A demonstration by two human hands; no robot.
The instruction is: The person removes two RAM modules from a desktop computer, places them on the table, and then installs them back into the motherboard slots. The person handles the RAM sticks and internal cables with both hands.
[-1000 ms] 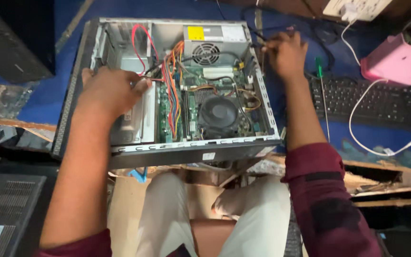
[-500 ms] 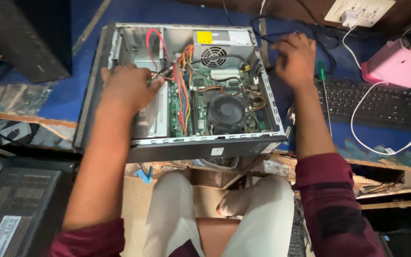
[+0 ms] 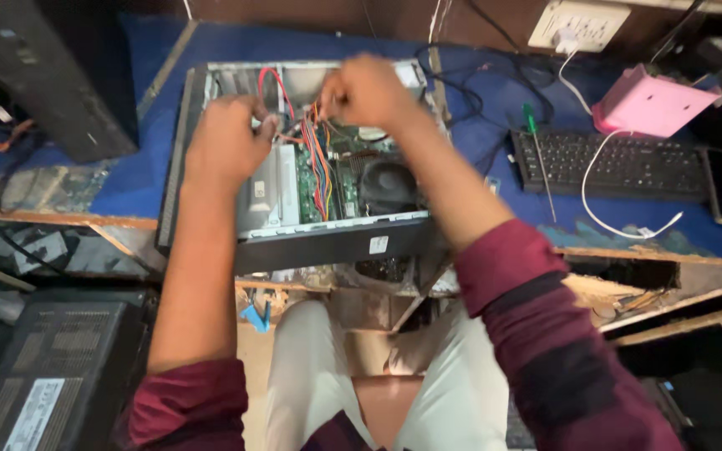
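Observation:
An opened desktop computer case lies flat on the blue table, its fan and green board showing. My left hand rests inside the case's left part, its fingers closed around the red and orange cables near the silver drive cage. Over the middle of the case, my right hand pinches the upper end of the same cable bundle. What sits under both hands is hidden.
A black keyboard and a green-handled screwdriver lie right of the case. A pink box with a white cable, a wall socket, a black tower at left and another black unit at lower left surround it.
My right hand has moved from the case's right edge to the cables over its middle. My left hand has stayed at the cables on the left.

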